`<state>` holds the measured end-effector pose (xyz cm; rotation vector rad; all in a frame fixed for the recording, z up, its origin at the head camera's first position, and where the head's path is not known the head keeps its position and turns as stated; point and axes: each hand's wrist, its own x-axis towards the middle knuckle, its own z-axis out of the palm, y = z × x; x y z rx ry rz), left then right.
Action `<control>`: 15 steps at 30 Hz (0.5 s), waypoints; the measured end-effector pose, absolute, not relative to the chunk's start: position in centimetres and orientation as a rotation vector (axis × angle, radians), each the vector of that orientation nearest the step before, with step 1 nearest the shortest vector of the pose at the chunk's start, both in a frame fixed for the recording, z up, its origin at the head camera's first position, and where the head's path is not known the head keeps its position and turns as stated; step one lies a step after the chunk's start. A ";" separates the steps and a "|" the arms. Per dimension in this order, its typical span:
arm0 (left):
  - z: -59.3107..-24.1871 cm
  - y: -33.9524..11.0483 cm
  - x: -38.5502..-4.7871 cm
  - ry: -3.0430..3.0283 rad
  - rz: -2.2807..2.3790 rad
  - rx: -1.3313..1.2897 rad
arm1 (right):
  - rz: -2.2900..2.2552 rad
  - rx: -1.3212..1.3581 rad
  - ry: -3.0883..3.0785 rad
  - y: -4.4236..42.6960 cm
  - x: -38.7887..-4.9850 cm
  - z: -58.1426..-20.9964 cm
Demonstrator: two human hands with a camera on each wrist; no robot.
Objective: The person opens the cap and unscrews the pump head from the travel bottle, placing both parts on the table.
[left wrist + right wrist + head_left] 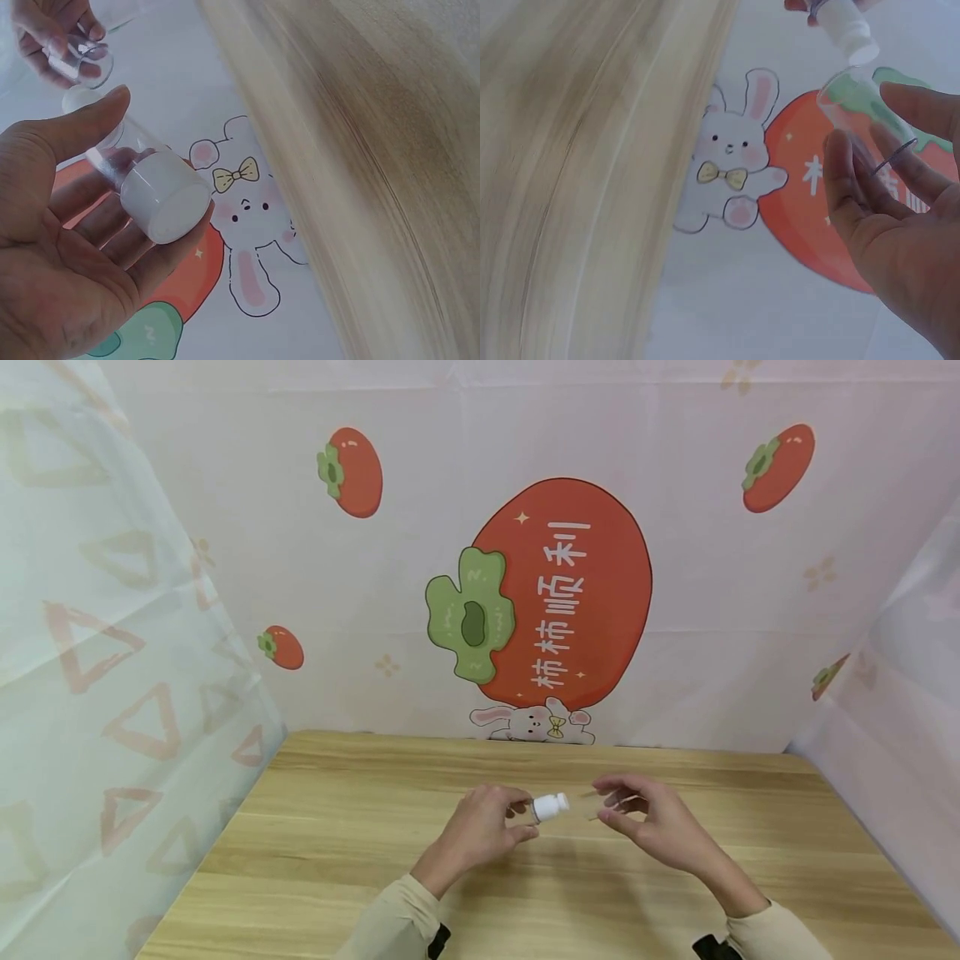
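My left hand [480, 828] grips a small clear bottle [166, 196] with a white base and a white stepped top [551, 807], which points right. Thumb and fingers lie on opposite sides of its body. Across a short gap, my right hand [667, 827] holds a clear, hollow cylindrical cap [847, 105] between thumb and fingers. The right wrist view shows one round end of the cap turned towards the bottle's white top. Cap and bottle are apart, both held above the table. In the head view the cap is faint, and my left hand hides most of the bottle's body.
Below both hands lies a wood-grain table [360, 793]. A white cloth backdrop [420, 460] printed with persimmons and a rabbit rises at its far edge. Patterned cloth sides [97, 610] flank the table left and right.
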<state>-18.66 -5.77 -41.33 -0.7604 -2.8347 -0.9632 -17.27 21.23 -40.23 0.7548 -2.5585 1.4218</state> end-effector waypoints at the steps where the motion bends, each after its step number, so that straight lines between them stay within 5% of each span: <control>1: -41.3 -5.8 -18.7 -2.832 -0.969 -0.757 | 1.397 0.751 -2.562 21.6 -17.3 -40.3; 15: -41.4 -5.9 -18.7 -2.768 -1.108 -0.750 | 1.136 0.590 -2.656 26.2 -18.2 -41.7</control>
